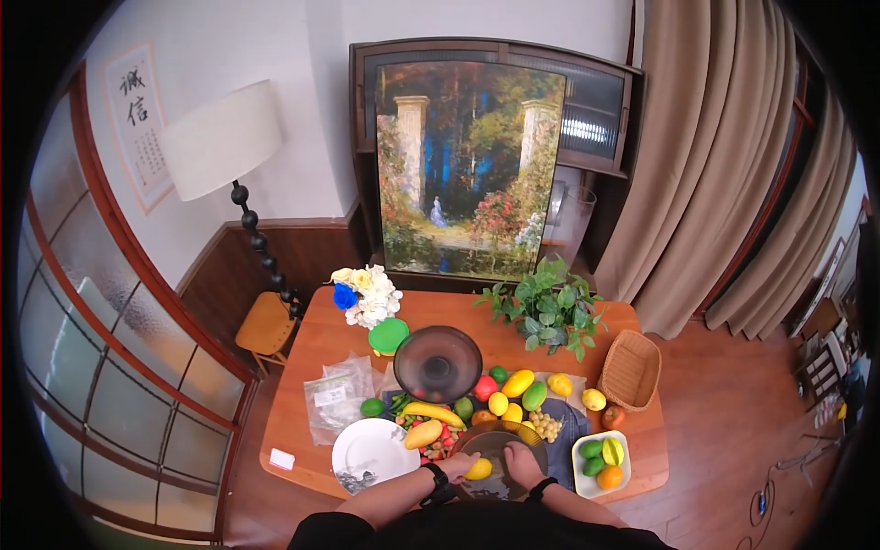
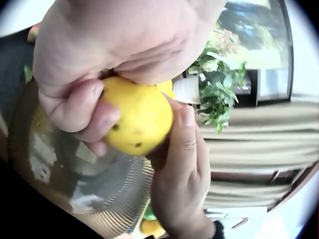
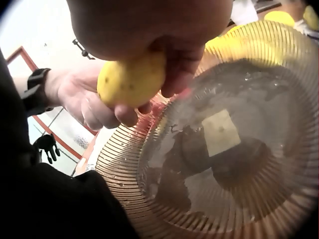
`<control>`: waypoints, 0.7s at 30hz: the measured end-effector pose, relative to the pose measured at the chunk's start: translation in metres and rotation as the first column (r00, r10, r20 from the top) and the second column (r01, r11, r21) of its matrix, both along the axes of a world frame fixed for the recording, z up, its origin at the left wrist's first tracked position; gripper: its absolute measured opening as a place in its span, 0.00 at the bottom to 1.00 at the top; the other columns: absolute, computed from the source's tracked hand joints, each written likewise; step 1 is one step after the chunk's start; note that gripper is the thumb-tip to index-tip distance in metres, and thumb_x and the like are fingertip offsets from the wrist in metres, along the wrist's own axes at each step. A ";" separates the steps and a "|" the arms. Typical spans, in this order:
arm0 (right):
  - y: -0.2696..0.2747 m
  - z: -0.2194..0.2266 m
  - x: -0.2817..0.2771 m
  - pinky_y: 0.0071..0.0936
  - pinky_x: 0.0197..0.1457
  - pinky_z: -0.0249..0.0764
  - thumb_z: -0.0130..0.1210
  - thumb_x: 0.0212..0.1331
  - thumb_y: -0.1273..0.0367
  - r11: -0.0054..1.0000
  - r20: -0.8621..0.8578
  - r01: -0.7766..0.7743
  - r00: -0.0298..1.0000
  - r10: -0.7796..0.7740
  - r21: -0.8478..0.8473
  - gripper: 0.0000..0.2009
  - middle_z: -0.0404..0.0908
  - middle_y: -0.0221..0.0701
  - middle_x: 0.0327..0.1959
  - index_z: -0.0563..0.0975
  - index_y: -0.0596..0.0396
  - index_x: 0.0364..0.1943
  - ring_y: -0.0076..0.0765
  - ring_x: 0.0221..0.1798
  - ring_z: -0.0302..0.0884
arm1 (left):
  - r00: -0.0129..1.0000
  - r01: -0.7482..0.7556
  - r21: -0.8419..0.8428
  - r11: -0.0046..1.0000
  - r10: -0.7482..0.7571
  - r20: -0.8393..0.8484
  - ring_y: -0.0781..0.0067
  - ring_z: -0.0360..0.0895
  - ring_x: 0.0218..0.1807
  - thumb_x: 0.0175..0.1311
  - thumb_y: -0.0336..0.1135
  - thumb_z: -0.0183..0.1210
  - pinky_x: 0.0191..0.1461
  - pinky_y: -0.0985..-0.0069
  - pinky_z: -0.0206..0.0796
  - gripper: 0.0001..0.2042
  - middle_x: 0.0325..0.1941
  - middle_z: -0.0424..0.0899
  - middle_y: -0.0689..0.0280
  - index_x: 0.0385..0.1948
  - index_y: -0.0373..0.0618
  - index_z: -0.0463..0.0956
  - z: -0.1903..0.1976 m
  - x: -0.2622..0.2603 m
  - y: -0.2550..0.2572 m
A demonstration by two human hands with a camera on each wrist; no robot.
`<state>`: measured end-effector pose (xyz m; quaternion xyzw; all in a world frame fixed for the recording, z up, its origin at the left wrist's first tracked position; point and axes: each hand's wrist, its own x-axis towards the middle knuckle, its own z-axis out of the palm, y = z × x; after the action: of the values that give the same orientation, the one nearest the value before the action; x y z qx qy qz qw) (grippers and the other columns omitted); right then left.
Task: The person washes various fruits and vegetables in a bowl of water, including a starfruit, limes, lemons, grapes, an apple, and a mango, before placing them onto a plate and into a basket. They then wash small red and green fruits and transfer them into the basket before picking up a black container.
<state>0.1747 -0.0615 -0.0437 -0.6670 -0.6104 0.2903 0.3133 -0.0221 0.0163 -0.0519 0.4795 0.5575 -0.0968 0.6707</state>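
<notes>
Lower centre of the head view, of my two hands the left (image 1: 456,466) curls round the lemon (image 1: 478,470), over the bowl (image 1: 495,443). My right (image 1: 522,466) sits just right of it; its grasp I cannot tell. Lemon's long axis: partly hidden.

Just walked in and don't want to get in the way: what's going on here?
A person at a table is holding a lemon in the left hand, over a bowl of what looks like water. The right hand is close by; whether it touches the lemon is hard to tell. A plate stands to the person's left and a tray with fruit in it to the right. More fruit lies beyond the bowl.
</notes>
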 end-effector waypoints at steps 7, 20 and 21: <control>0.017 -0.022 0.017 0.32 0.49 0.80 0.47 0.69 0.63 0.785 -0.727 -0.095 0.455 -0.513 -0.613 0.14 0.84 0.38 0.40 0.80 0.60 0.44 0.38 0.42 0.84 | 0.991 -0.135 -0.108 0.985 0.137 0.007 0.69 0.74 0.37 0.73 0.63 0.42 0.36 0.74 0.68 0.26 0.43 0.75 0.64 0.50 0.47 0.69 -0.031 0.009 -0.009; 0.013 0.059 -0.008 0.27 0.32 0.77 0.39 0.71 0.46 0.574 -0.452 -0.153 0.784 -0.425 -0.804 0.29 0.83 0.33 0.26 0.82 0.57 0.40 0.28 0.29 0.83 | 0.988 -0.023 0.071 0.997 0.011 0.153 0.76 0.61 0.10 0.76 0.55 0.31 0.13 0.80 0.48 0.26 0.24 0.82 0.58 0.40 0.47 0.76 0.010 0.025 -0.006; 0.012 0.043 -0.003 0.27 0.32 0.77 0.39 0.71 0.46 0.572 -0.453 -0.154 0.781 -0.429 -0.806 0.29 0.83 0.33 0.26 0.82 0.57 0.40 0.28 0.29 0.83 | 0.990 0.022 0.210 0.977 -0.050 0.129 0.76 0.62 0.10 0.75 0.53 0.31 0.13 0.80 0.48 0.26 0.27 0.83 0.56 0.39 0.46 0.77 0.014 0.027 -0.008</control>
<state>0.1713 -0.0490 -0.0004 -0.6520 -0.2168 0.7052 0.1751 0.0046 0.0084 -0.0377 0.5625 0.5096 -0.0178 0.6508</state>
